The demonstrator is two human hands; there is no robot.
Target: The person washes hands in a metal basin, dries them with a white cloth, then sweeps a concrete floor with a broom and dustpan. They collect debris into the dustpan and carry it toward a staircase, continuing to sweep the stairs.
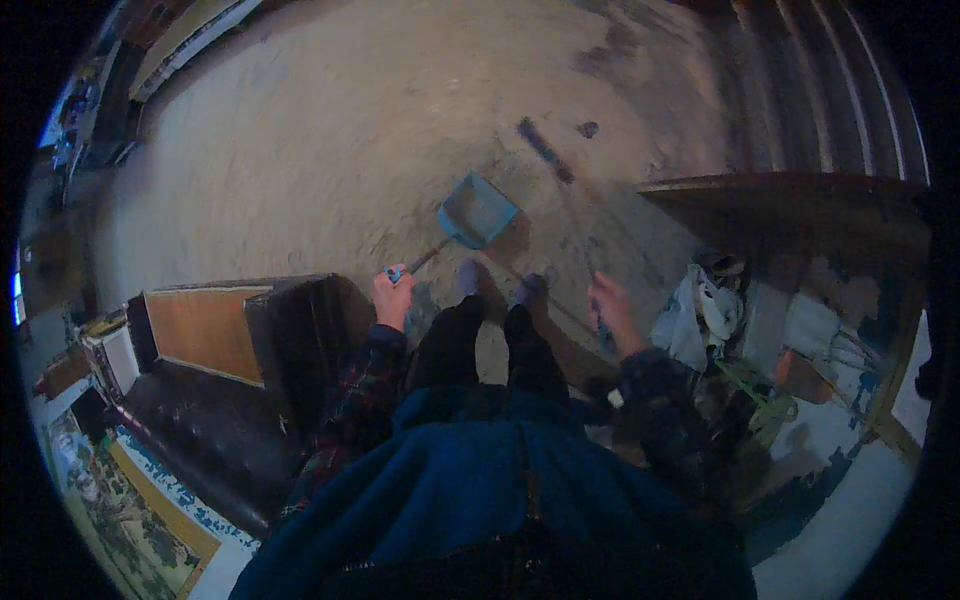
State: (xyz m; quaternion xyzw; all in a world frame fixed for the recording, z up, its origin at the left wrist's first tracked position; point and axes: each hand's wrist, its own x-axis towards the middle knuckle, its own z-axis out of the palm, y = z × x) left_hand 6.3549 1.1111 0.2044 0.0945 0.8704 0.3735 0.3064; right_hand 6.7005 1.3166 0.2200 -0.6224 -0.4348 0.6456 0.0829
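My left hand (393,294) is closed around the handle of a blue long-handled dustpan (478,210), whose pan is over the floor ahead of my feet. Something greyish shows inside the pan, too blurred to name. My right hand (615,309) grips the thin handle of a broom; its dark, narrow head (545,150) is farther out, right of the dustpan and apart from it. A small dark clump (588,130) lies on the floor just right of the broom head.
Left of me stands a dark leather-like sofa (217,435) with an orange-brown panel. A table or shelf edge (750,182) juts in at the right, with pale bags (686,315) and clutter below it. Ridged, dark panelling (810,97) is at the upper right. The floor (300,150) is dusty and stained.
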